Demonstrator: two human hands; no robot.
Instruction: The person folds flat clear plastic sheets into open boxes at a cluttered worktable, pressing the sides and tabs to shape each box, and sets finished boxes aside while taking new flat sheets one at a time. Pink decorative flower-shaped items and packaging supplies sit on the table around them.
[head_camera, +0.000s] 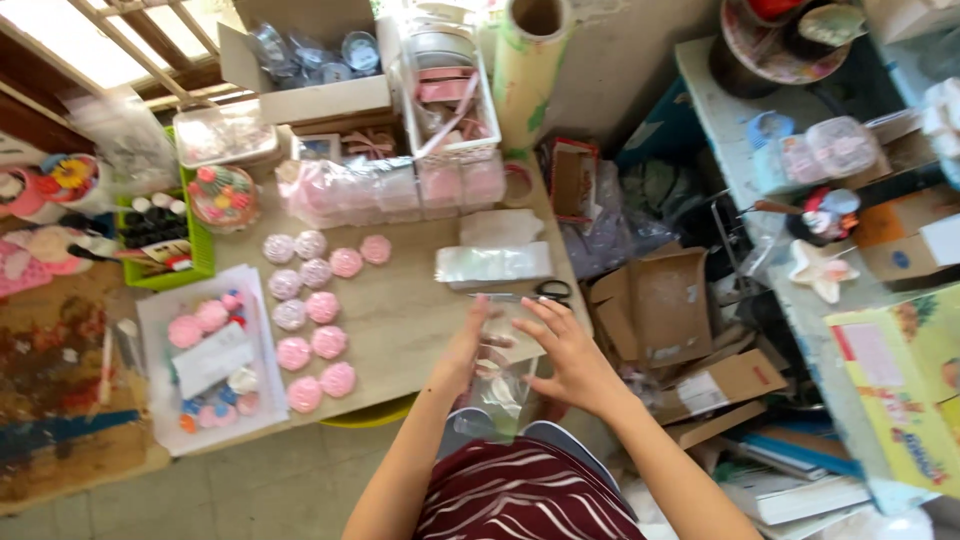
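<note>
My left hand (463, 352) and my right hand (562, 357) hold a small clear plastic bag (503, 380) between them at the near edge of the wooden table (410, 320). Something pale sits inside the bag; I cannot tell what. Just beyond my hands lie black-handled scissors (537, 292) and a stack of clear bags (493, 264). To the left, several round pink and lilac flower-shaped pieces (312, 320) lie in rows on the table.
A white tray (160, 400) with pink pieces sits at the left, a green basket (160, 272) behind it. Packed pink items (390, 190), boxes and a paper roll (527, 70) line the far edge. Open cardboard boxes (660, 305) and books crowd the floor at the right.
</note>
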